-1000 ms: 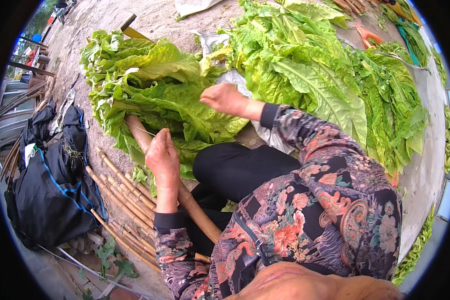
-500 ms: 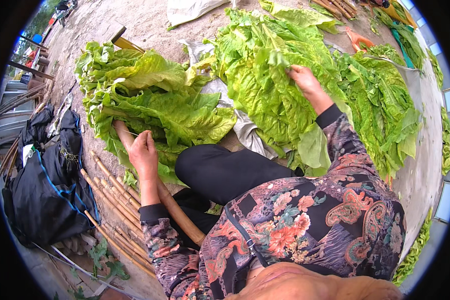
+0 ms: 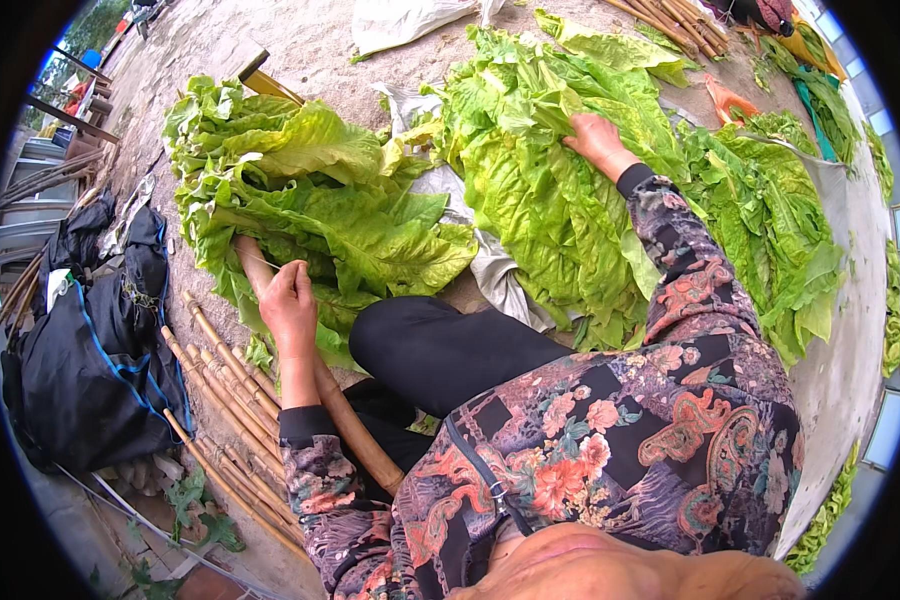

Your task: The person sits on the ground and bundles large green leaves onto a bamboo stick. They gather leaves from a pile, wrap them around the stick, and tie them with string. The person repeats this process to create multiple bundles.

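My left hand (image 3: 290, 308) is closed in a pinch on a thin pale string (image 3: 268, 263), beside a bamboo pole (image 3: 355, 425). The pole slants from my lap up under a thick bundle of broad green leaves (image 3: 320, 215), where its far end is hidden. Over a larger heap of yellow-green leaves (image 3: 530, 210) to the right, my right hand (image 3: 600, 142) has its fingers closed on the edge of a leaf (image 3: 550, 118) near the top. The fingertips are partly hidden among the leaves.
Several bamboo poles (image 3: 235, 400) lie at the left, next to a black cloth bundle (image 3: 100, 355). A yellow-and-black bar (image 3: 270, 85) sticks out behind the leaf bundle. Another leaf pile (image 3: 770, 230) lies at the right; pale sheeting (image 3: 495, 265) shows between the heaps.
My right hand has shifted slightly up and left over the heap, and the leaf at its fingers lies lower against the others. My left hand stays about where it was.
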A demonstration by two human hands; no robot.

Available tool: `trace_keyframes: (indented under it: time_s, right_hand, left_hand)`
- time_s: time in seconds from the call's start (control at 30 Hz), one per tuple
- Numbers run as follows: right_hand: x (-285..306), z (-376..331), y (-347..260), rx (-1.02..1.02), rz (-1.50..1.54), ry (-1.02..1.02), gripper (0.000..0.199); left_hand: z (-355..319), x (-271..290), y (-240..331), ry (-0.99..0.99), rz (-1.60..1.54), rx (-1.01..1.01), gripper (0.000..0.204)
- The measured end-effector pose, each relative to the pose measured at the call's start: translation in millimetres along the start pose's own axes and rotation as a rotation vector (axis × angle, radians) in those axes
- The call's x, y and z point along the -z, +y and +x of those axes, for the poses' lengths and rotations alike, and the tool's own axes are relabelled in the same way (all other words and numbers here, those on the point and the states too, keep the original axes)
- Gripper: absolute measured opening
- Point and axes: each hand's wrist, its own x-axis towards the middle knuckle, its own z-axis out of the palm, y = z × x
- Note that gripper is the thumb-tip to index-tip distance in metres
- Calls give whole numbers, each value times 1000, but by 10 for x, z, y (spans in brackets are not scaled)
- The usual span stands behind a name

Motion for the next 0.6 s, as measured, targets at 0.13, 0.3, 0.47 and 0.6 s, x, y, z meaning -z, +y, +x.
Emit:
trace_keyframes:
  time_s: [0.13,0.3,0.47,0.6]
  right_hand:
    - [1051,-587,-224,182,-24,398,24]
    - [1770,-680,-1460,676,-157,845,9]
    - [1004,-627,-3154,786,408,228,21]
    - [650,-1047,-3652,850,808,-407,40]
  left_hand:
    - [-66,9,-89,-44,-11,46,19]
    - [-26,80,-160,-140,-454,41,66]
    - [-9,197,-47,94,-911,-44,98]
    - [-271,441,8,67,-960,284,17]
